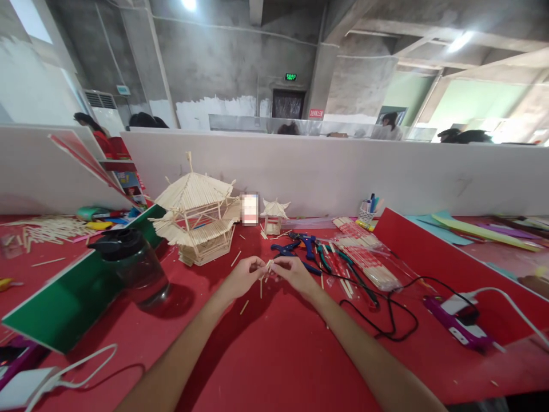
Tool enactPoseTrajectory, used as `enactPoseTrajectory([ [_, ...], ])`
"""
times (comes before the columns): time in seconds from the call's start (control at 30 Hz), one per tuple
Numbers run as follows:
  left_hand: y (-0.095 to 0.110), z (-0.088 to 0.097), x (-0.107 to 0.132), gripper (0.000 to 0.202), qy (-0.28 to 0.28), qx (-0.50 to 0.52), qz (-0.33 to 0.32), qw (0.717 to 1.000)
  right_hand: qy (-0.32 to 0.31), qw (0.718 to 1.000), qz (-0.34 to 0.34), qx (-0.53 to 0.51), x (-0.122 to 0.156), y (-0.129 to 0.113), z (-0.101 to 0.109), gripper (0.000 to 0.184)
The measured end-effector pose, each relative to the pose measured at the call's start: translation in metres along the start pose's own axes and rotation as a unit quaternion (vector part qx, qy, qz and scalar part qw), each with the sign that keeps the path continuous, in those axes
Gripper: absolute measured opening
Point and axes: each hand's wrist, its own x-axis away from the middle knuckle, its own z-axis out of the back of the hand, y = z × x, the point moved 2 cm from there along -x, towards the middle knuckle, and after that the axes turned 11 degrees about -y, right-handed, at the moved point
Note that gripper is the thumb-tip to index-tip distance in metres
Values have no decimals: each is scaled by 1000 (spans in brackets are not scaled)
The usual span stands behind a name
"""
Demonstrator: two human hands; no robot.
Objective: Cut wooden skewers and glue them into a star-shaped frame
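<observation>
Over the middle of the red table, my left hand [250,272] and my right hand [295,273] meet, fingertips pinched on a small piece made of short wooden sticks [269,269]. One stick of it points down below the fingers; the rest is partly covered by them. A loose stick [244,307] lies on the table just under my left hand. Behind my hands stands a large two-tiered stick pavilion [199,206] on the left, and a smaller stick pavilion [274,216] farther back. Blue clamps [287,249] lie right behind my right hand.
A dark water bottle [132,269] stands by the green divider [64,303] at left. To the right are bagged wooden sticks [364,257], pliers [362,286], a black cable [403,337] and a purple power strip [454,326] beside the red divider [429,269].
</observation>
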Motion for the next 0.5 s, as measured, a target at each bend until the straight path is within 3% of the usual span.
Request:
enactPoseTrajectory([
  [0.17,-6,-5,-3,36,20,75,13,997,33,997,-3,-71,-1,1,-2,30],
  [0.5,7,-8,2,31,42,-17,-9,999,69,983,-28,-168,-1,3,-10,32],
])
